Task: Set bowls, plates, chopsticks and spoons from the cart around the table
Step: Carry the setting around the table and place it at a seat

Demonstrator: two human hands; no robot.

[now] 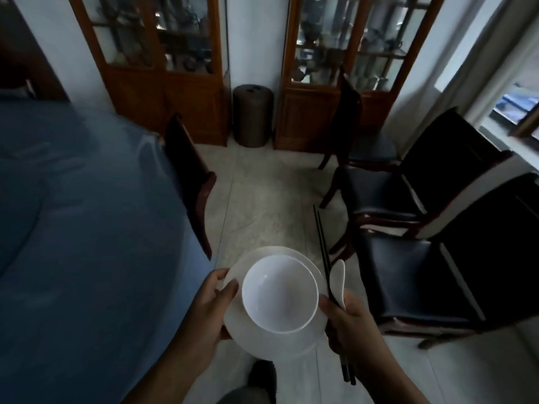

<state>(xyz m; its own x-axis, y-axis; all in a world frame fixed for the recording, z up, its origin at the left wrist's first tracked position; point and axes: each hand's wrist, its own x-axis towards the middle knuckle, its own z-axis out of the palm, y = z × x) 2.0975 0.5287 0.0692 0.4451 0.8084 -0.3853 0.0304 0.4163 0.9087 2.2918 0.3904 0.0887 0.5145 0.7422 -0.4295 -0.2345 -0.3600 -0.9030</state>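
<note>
Broadly, the blue-clothed counter fills the left of the view, with two glazed wooden cabinets against the far wall and one dark bin between them. Four chairs show: one tucked at the counter's right edge, three standing well apart across the tiled floor. Nothing is laid yet. One white plate is carried in the air beside the counter's right edge, above the floor, with one white bowl sitting loose on it. The left hand holds the plate by its left rim, thumb on top and fingers presumably curled beneath, though they are hidden. The right hand touches the plate's right rim, its fingers closed around two black chopsticks and one white spoon bundled together. The likely trouble: a tilt of the plate would slide the unsecured bowl off onto the tiles, and loosening the right fingers to lay one utensil could let the other slip.
</note>
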